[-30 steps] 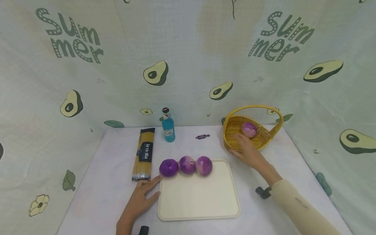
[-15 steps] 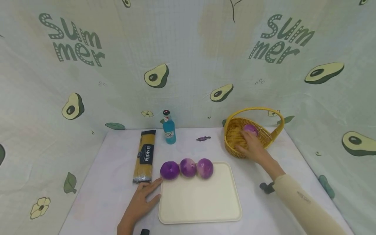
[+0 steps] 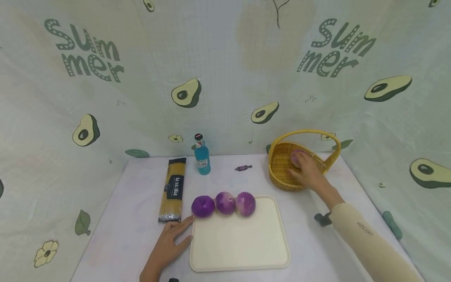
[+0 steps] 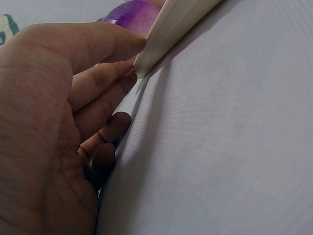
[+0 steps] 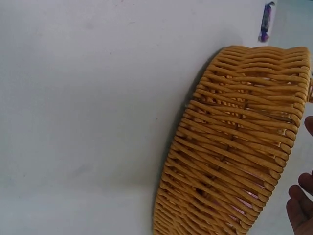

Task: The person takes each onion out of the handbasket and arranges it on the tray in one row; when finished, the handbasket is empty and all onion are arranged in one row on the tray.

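In the head view my right hand [image 3: 307, 172] reaches into a yellow wicker basket [image 3: 282, 184]. Its fingers lie over a round, purple onion-like vegetable [image 3: 295, 157], covering most of it, with the thumb spread apart. The right wrist view shows the basket's woven side [image 5: 230, 142] and fingertips [image 5: 296, 210] beyond its rim. My left hand [image 3: 169, 244] touches the left edge of a cream tray [image 3: 239, 243]; its thumb and fingers meet the tray's rim [image 4: 166, 36] in the left wrist view. Three more purple vegetables [image 3: 225, 203] line the tray's far edge.
A pack of spaghetti [image 3: 173, 190] lies left of the tray. Behind the tray stand a blue bottle [image 3: 202, 156] and, to its right, a small purple wrapped candy [image 3: 243, 168]. A printed cloth [image 3: 225, 58] hangs along the table's back.
My right hand has moved from the basket's near left side rightward and deeper, onto the purple vegetable inside. The left hand keeps its place at the tray; the head view has shifted slightly.
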Demonstrator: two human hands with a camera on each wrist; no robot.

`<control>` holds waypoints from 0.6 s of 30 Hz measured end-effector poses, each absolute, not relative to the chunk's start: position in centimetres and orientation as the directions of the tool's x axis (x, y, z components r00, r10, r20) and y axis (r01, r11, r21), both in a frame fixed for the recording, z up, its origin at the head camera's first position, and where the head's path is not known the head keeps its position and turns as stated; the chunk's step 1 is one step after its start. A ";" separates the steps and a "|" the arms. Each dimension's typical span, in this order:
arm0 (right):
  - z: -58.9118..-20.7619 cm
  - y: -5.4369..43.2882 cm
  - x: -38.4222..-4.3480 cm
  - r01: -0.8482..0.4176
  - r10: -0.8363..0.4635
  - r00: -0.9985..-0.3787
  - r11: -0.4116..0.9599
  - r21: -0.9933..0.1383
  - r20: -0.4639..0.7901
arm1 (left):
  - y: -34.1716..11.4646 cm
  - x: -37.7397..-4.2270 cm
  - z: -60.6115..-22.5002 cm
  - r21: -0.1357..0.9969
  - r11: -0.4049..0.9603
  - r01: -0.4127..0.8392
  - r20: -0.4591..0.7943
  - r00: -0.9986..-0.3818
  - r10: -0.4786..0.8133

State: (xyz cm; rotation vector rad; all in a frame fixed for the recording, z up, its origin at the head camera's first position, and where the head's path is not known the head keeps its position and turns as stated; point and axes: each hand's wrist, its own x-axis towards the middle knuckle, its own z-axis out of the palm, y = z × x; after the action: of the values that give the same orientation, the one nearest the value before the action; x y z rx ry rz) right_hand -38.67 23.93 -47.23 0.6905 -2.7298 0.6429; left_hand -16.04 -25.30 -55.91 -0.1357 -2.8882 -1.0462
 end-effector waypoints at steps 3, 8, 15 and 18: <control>-47.2 24.3 -38.6 -0.502 -0.392 -0.856 0.787 -0.359 0.338 | -25.1 -16.0 -56.1 0.635 0.766 0.095 0.082 -0.995 0.055; -47.1 24.4 -39.0 -0.460 -0.366 -0.881 0.809 -0.366 0.298 | -25.1 -16.1 -56.0 0.642 0.761 0.091 0.072 -0.996 0.058; -47.0 24.7 -39.8 -0.426 -0.342 -0.900 0.822 -0.377 0.271 | -25.2 -16.1 -56.2 0.621 0.775 0.114 0.102 -0.993 0.064; -47.2 24.8 -40.0 -0.428 -0.343 -0.899 0.818 -0.385 0.273 | -25.3 -16.0 -56.3 0.622 0.773 0.124 0.112 -0.991 0.069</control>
State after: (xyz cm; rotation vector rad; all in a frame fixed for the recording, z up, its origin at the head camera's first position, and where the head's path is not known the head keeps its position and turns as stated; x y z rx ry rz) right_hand -39.99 24.81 -47.16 0.6022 -2.8102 0.6618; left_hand -16.01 -25.27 -56.28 -0.1569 -2.8800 -1.0195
